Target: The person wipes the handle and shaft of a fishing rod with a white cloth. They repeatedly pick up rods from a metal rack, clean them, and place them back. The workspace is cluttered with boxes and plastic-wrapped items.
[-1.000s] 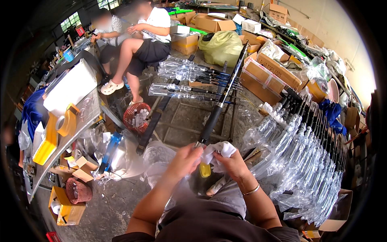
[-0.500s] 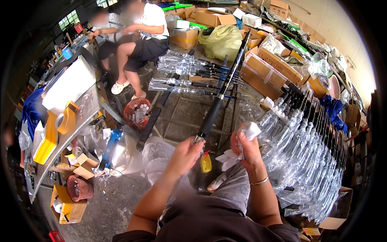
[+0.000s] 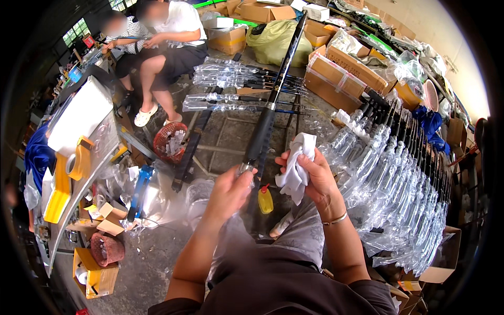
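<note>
Pinching a black rod (image 3: 268, 113), left hand (image 3: 231, 190); right hand (image 3: 315, 176) clutches white cloth (image 3: 297, 165), seemingly beside bagged rods (image 3: 399, 173).

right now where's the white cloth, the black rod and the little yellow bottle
white cloth (image 3: 296, 168): head view, on the bunched middle held in the right hand
black rod (image 3: 265, 126): head view, on the thick lower shaft
yellow bottle (image 3: 265, 201): head view, on its body

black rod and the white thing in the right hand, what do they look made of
Black rod: probably carbon or fibreglass, glossy, with a highlight along its length and a metal-looking end at the left hand. White cloth: soft fabric, matte, crumpled in the right hand.
</note>
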`<state>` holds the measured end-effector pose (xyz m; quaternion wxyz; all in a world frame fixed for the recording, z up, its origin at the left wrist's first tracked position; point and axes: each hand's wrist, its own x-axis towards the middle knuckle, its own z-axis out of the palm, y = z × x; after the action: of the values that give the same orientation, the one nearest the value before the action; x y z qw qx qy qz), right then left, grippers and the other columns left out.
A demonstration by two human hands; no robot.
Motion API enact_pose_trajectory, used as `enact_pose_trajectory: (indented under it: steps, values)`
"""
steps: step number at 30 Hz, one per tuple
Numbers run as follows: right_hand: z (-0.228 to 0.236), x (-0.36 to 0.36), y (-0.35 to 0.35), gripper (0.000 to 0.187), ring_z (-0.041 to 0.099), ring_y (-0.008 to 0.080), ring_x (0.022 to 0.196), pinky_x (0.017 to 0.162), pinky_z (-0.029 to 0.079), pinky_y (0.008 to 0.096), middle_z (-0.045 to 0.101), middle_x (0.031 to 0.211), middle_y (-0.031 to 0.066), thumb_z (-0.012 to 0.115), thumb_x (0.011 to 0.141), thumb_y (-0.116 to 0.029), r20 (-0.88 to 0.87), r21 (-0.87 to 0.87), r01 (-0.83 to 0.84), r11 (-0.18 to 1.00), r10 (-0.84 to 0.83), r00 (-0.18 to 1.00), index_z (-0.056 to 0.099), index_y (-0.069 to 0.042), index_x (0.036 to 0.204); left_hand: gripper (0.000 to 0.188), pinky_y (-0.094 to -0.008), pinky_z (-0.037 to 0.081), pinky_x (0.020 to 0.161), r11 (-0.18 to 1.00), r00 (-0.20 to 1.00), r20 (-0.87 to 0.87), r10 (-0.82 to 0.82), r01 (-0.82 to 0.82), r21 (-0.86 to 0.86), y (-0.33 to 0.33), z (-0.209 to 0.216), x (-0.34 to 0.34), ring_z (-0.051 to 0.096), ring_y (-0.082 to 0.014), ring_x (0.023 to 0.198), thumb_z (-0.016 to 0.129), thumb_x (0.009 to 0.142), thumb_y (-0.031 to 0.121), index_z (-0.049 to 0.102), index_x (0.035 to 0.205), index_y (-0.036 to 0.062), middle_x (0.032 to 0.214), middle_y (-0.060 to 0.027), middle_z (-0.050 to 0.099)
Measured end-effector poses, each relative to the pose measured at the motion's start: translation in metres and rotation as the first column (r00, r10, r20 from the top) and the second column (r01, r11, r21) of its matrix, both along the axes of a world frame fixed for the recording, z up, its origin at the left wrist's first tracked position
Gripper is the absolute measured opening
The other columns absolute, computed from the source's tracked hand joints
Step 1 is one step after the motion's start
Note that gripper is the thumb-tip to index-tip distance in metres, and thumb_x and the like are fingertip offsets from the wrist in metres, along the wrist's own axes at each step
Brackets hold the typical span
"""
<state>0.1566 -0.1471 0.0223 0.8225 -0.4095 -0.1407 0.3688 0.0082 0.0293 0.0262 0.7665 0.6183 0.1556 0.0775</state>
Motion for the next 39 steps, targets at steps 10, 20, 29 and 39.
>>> enact_pose_trajectory:
  steps: [10,20,29,39]
  values:
    - [0.014,-0.003,0.015,0.039,0.062,0.0142,0.091,0.078,0.052,0.0303,0.063,0.111,0.0114,0.061,0.094,-0.01,0.322,-0.186,0.142,0.972,-0.076,0.944,0.049,0.001,0.129,0.021,-0.0193,0.032,0.039,0.999,0.99,0.138,0.001,-0.008,0.049,-0.015,0.009,0.031,0.043,-0.0022,0.044,0.072,0.084,0.005,0.059,0.1,0.0014,0.063,0.0018,0.054]
    - [0.04,-0.011,0.02,0.016,0.058,0.01,0.071,0.065,0.05,0.0283,0.064,0.077,0.0044,0.065,0.091,-0.014,0.814,-0.334,0.437,0.835,0.022,0.58,0.065,0.001,0.097,0.025,-0.0231,0.044,0.052,0.985,0.993,0.115,0.016,-0.035,0.166,-0.022,0.008,0.04,0.055,-0.0048,0.06,0.081,0.075,0.007,0.062,0.091,0.0018,0.071,0.0013,0.06]
    - [0.028,0.021,-0.004,0.038,0.053,0.0061,0.07,0.059,0.045,0.0256,0.062,0.071,0.0017,0.058,0.098,-0.033,0.649,-0.547,0.009,0.837,0.417,0.636,0.066,0.003,0.087,0.011,-0.0225,0.031,0.037,0.998,0.997,0.073,-0.011,0.016,-0.063,0.003,0.029,0.039,0.04,-0.0055,0.039,0.066,0.086,0.007,0.058,0.09,0.0023,0.054,0.0024,0.046]
    - [0.005,0.009,-0.008,0.049,0.054,0.0178,0.107,0.094,0.043,0.0304,0.053,0.123,0.0062,0.068,0.089,-0.042,0.506,-0.028,-0.228,0.973,0.211,0.836,0.065,0.002,0.111,0.01,-0.0222,0.03,0.037,1.0,1.0,-0.011,-0.001,0.001,0.0,0.002,0.019,0.043,0.04,-0.0047,0.039,0.066,0.086,0.009,0.058,0.086,0.0035,0.055,0.0033,0.046]
